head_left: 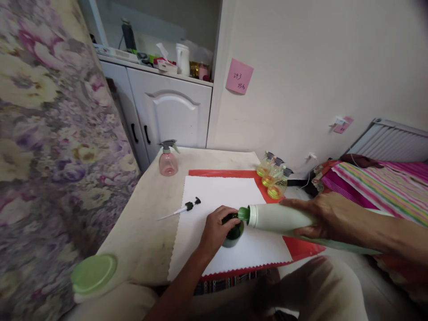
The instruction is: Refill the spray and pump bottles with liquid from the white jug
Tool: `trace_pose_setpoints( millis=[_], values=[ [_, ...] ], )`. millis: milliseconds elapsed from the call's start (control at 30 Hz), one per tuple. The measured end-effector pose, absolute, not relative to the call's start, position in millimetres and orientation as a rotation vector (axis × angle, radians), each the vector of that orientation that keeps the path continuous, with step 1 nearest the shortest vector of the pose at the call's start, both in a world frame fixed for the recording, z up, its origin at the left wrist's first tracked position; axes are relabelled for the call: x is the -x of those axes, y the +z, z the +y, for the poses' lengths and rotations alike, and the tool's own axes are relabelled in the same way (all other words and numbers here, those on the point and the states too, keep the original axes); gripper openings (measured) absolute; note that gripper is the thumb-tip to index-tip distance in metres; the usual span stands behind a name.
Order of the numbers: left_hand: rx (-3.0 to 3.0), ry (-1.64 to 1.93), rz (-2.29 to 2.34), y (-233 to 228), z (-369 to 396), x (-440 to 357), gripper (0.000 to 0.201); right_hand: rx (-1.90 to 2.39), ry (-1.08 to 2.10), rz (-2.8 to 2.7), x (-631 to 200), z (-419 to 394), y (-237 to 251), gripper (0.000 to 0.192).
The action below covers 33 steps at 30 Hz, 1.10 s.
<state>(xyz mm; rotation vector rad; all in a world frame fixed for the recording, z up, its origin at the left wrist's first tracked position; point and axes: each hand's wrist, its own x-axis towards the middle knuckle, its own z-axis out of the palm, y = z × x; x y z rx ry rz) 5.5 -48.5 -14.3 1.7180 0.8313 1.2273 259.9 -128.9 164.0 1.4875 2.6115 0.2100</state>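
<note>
My left hand (216,227) is closed round the upper part of a small dark green bottle (234,238), which stands on a white sheet (220,191). In my right hand (319,216) is a large pale green bottle (272,217), tipped nearly flat with its mouth to the left. Something bright green (244,214) comes from that mouth at the top of the dark bottle; whether it is liquid or a spout I cannot tell. A black pump head (189,206) with a long clear tube lies left of my left hand, partly on the sheet.
A pink spray bottle (168,162) stands at the back left of the table (140,214). Several spray bottles with yellow liquid (275,189) stand at the back right, on red material (214,172). A green lid (93,273) is at the near left, beside a floral curtain (60,156).
</note>
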Motion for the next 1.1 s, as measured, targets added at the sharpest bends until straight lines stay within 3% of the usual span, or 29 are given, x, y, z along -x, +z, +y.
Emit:
trace_pose_setpoints(
  millis=[1100],
  values=[
    [-1.748,1.256,0.832,-17.5,-47.2,-5.9,0.016,-1.518,0.164,2.594,-256.5,-130.4,167.5,0.054]
  ],
)
